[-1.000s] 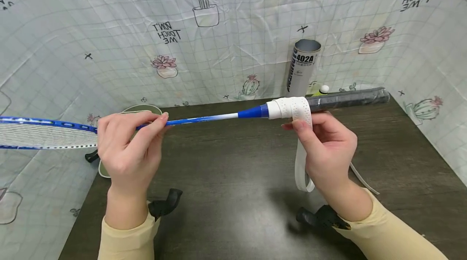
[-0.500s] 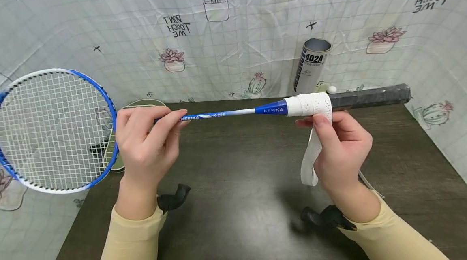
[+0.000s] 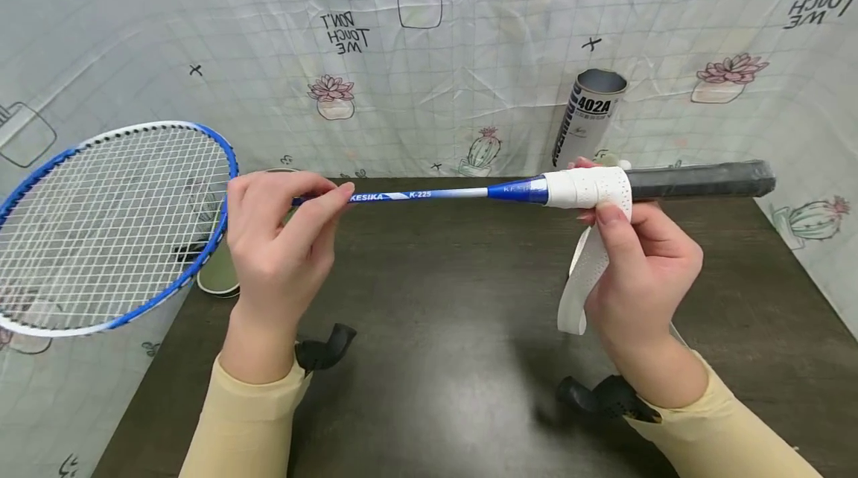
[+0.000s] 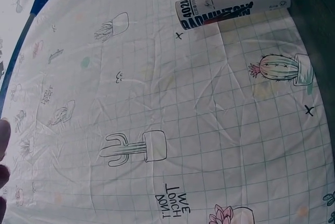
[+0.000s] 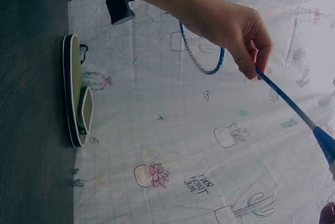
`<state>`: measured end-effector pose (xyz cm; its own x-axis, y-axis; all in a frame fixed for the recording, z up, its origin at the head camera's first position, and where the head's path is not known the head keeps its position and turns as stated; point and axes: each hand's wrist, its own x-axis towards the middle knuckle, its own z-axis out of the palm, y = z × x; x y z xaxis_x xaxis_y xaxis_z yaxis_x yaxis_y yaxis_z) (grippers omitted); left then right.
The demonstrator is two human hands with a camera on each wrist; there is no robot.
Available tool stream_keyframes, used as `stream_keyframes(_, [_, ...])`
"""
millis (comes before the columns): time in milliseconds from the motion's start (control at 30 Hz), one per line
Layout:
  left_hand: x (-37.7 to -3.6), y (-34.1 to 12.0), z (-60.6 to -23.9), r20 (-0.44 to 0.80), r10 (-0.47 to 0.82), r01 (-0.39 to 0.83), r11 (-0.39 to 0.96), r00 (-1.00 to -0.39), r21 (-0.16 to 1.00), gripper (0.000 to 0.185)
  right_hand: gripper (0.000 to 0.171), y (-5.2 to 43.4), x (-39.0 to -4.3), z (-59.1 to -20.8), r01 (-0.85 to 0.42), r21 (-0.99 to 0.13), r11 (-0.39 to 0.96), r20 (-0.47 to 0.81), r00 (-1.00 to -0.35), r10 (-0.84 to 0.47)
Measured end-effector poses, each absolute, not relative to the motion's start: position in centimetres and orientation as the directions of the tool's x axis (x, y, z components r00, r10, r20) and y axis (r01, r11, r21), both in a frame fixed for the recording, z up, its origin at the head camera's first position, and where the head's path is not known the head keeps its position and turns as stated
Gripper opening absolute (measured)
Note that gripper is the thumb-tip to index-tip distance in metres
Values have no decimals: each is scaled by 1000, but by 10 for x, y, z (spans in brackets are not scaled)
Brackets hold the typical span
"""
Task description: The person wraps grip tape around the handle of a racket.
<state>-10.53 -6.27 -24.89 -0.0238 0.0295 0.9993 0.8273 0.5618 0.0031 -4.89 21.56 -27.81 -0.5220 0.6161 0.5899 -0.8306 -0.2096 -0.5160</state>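
Note:
A blue and white badminton racket [image 3: 459, 193] is held level above the table, its strung head at the left. My left hand [image 3: 278, 255] pinches the shaft near the head between thumb and fingers. White perforated grip tape [image 3: 579, 187] is wound round the top of the handle, beside the blue cone. My right hand [image 3: 643, 262] pinches the tape against the handle, thumb in front, some fingers behind. A loose length of tape hangs below in a fold. The dark handle end [image 3: 704, 179] is bare of white tape. In the right wrist view, the left hand [image 5: 235, 33] pinches the shaft.
A badminton tube [image 3: 590, 117] stands at the back, before a patterned cloth [image 3: 429, 91]. A yellow-green shuttlecock [image 3: 608, 159] is partly hidden behind the handle. A green, white-edged case [image 5: 73, 93] lies at the table's left. The dark table [image 3: 429, 314] spreads beneath the hands.
The racket has turned about its shaft: its head, edge-on earlier, now shows its strings. Both hands sit further right in the view. The tape's hanging loop has swung and looks shorter.

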Motion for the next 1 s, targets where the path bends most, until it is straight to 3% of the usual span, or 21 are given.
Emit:
stream_keyframes(200, [-110, -55, -244, 999, -37, 808, 588, -12, 32, 13, 19, 219, -49, -276, -855, -483, -190, 583, -476, 659])
stream_keyframes(400, [-116, -52, -241, 1000, 0, 830, 557, 28, -23, 4, 21, 218, -46, -272, -863, -439, -250, 577, -484, 658])
stream_keyframes(467, [-117, -52, -242, 999, 13, 830, 556, 40, -41, 7, 23, 216, -46, -271, -865, -430, -257, 579, -483, 656])
stream_keyframes(700, [-116, -62, -245, 1000, 29, 833, 553, -6, -11, 17, 30, 208, -47, -270, -882, -390, -265, 620, -464, 633])
stream_keyframes(1000, [-115, -66, -247, 997, -69, 828, 561, 40, 6, 25, 21, 201, -49, -275, -893, -395, -216, 648, -438, 624])
